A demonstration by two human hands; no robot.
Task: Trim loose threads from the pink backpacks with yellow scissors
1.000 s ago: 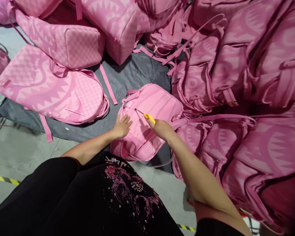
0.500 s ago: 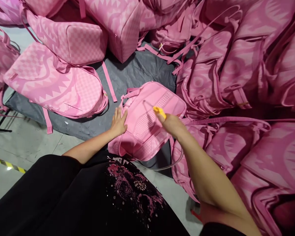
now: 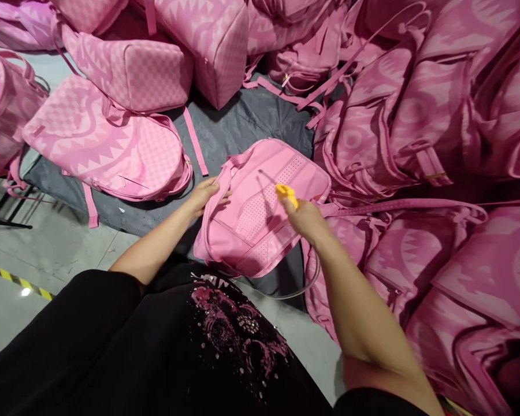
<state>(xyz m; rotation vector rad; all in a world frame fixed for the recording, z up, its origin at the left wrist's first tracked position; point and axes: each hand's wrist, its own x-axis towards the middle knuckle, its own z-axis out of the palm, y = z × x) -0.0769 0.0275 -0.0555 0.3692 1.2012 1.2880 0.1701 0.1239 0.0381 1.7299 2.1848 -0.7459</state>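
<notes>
Over the dark grey cloth [image 3: 238, 128], right in front of the person in black, both hands are on or above one small pink bag [image 3: 264, 211], which lies with its smooth, dotted panel facing up. At the bag's near left edge, the left hand [image 3: 207, 195] is partly closed around a strap band, thumb on top and fingertips showing past it against the panel. The right hand [image 3: 303, 216] is curled about a yellow tool [image 3: 286, 195], and its thin, dark tip points away from the person over the panel; from where I stand I cannot tell whether that tip touches. A clear tube [image 3: 295, 296] loops out below the bag, near the black shirt [image 3: 242, 341] with its pink print and sparkling studs. Beyond the left hand, a larger checkered backpack [image 3: 112, 138] with a jagged tooth pattern lies flat on the cloth, one loose strap [image 3: 195, 141] trailing between it and the small bag. More pink backpacks crowd behind, and a big heap of backpacks [image 3: 366, 141] rises on the right, close against the small bag. Down at the left, yellow-and-black tape [image 3: 19, 281] crosses the pale floor [image 3: 108, 249].
</notes>
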